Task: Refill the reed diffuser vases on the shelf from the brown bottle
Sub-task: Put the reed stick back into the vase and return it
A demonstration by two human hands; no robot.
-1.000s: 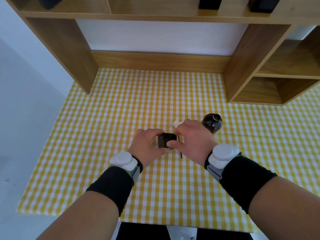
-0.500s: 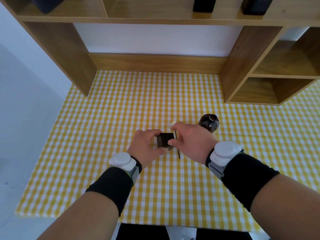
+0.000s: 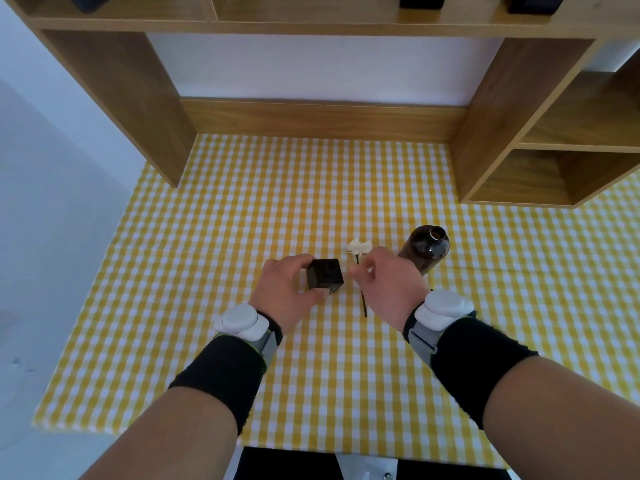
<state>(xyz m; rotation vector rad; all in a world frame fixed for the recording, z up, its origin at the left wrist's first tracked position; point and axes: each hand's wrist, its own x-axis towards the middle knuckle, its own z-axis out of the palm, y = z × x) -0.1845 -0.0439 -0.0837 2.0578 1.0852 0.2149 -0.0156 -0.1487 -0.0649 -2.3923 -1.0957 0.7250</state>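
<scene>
A small black cube-shaped diffuser vase (image 3: 325, 277) stands on the yellow checked tablecloth (image 3: 242, 220), and my left hand (image 3: 289, 291) grips it from the left. Just right of it my right hand (image 3: 388, 284) pinches the thin black stem of a reed with a white flower head (image 3: 358, 248); the stem's lower end shows below the hand. The brown bottle (image 3: 425, 249) stands uncapped behind my right hand, its lower part hidden by the hand.
A wooden shelf unit (image 3: 485, 140) rises at the back with uprights left and right. Dark vases (image 3: 421, 1) sit on the top shelf, cut off by the frame. The table's left edge borders a pale wall.
My right hand has come off the black vase and shifted right, lifting the flower reed clear of it. The left hand keeps its grip on the vase.
</scene>
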